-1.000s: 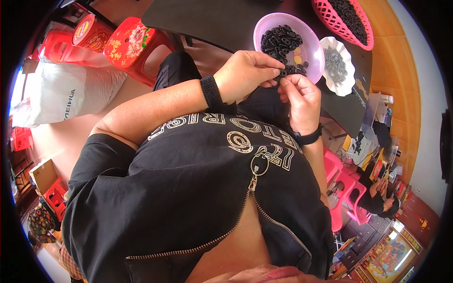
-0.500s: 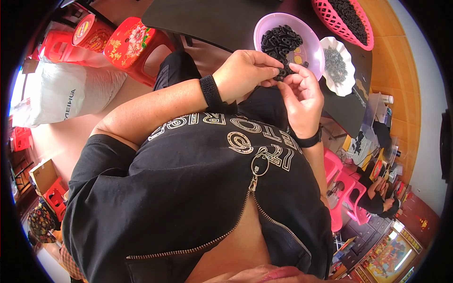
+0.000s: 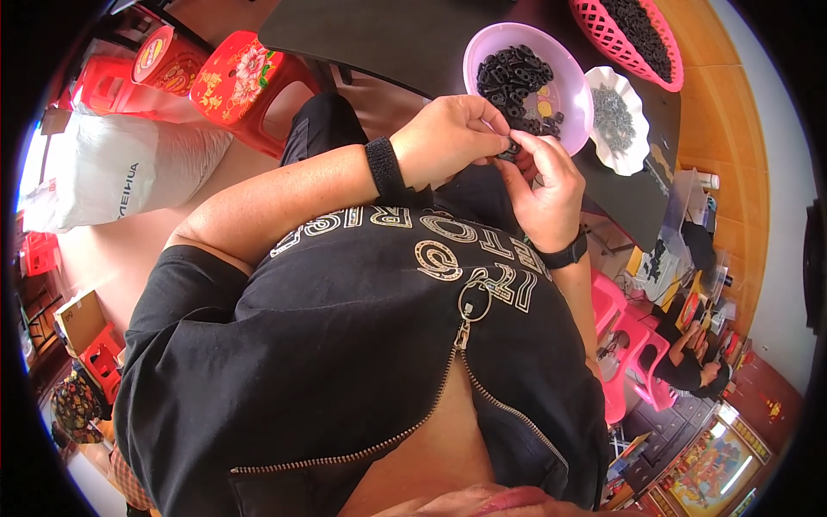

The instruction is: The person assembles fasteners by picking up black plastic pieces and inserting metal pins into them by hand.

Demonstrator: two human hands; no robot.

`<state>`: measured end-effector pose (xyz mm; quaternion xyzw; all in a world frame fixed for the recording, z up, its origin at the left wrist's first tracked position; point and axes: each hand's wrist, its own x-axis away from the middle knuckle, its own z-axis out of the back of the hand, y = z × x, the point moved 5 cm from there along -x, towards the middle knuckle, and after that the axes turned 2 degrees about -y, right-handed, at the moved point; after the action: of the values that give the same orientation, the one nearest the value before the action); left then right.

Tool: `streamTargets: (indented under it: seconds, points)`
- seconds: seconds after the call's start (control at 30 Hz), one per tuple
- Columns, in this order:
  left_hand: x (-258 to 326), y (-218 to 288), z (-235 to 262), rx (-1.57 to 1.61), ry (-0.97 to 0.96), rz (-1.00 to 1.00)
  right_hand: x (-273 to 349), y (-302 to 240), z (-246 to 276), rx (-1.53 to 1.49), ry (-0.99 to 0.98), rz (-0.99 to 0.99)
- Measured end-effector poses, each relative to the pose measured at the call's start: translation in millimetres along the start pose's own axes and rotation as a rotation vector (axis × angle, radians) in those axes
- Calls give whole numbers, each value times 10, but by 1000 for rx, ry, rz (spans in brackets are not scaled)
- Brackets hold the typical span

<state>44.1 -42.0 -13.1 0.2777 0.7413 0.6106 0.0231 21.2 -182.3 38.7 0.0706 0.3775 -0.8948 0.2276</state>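
My left hand [image 3: 450, 138] and my right hand [image 3: 544, 183] meet fingertip to fingertip over my lap, at the near edge of a pale purple bowl [image 3: 582, 99]. Between them is a small black plastic part [image 3: 511, 150], pinched by the thumb and fingers of both hands and partly covered by them. Many similar black parts [image 3: 512, 76] lie heaped in the bowl, mostly toward its left side. Just right of the bowl stands a white scalloped dish [image 3: 638, 129] of tiny, shiny greyish pieces [image 3: 610, 118], too small to make out.
A pink lattice basket [image 3: 589, 28] of black parts sits at the far right of the dark table [image 3: 379, 39]. Red stools [image 3: 233, 86] and a stuffed white sack [image 3: 103, 177] are on the left. At right are pink chairs [image 3: 642, 366] and another person [image 3: 689, 362].
My right fingers have come in closer and now press on the black part beside my left fingertips. The part has turned between them. More of the bowl's near side shows.
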Motion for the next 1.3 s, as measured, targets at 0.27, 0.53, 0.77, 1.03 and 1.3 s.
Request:
streamTargets:
  seconds: [0.27, 0.53, 0.77, 1.03, 1.3]
  points:
    - [9, 11, -21, 29, -29, -4, 1, 36, -11, -35, -16, -24]
    - [3, 12, -17, -2, -72, -11, -13, 25, -6, -23, -31, -12]
    - [-12, -15, -23, -27, -90, -19, -11, -5, -3, 3, -31, 40]
    - [-18, -23, -38, -11, -96, -36, 10, 16, -20, 15, -24, 51]
    - [22, 28, -56, 41, -123, -18, 12, -3, -19, 49, -22, 87]
